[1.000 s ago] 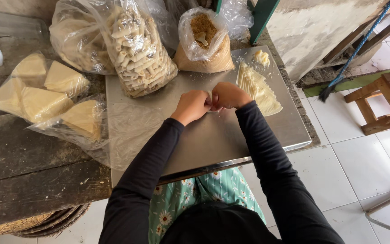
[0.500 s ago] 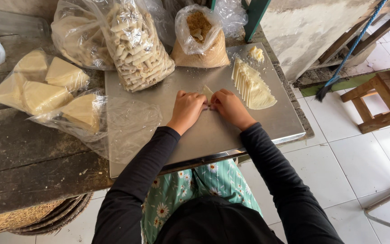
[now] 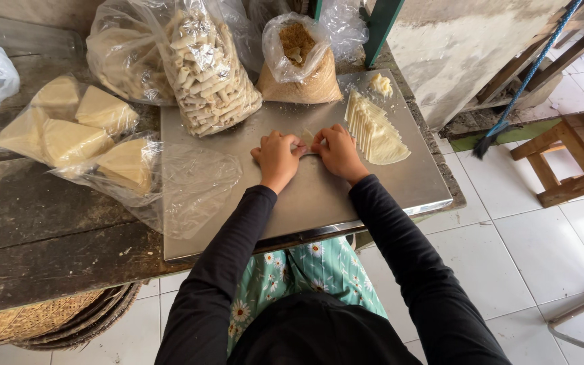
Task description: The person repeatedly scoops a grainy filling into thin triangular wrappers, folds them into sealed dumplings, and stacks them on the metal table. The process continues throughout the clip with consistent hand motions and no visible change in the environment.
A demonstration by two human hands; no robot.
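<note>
Head view shows your left hand (image 3: pixel 277 157) and right hand (image 3: pixel 338 153) side by side on the steel tray (image 3: pixel 400 182), fingertips of both pinched onto a small pale wrapper piece (image 3: pixel 307 138) that lies between them near the tray's middle. It is mostly hidden under your fingers (whether filling is already inside cannot be told). Keep both thumbs low and press evenly from each side so the roll comes out as tight as those in the bag of finished rolls (image 3: pixel 204 67) behind your left hand. Work flat against the tray, not in the air. The stack of cut wrappers (image 3: pixel 373 132) sits just beside your right hand, and the bag of brown crumbs (image 3: pixel 299 74) stands right behind both hands; mind your knuckles near either.
</note>
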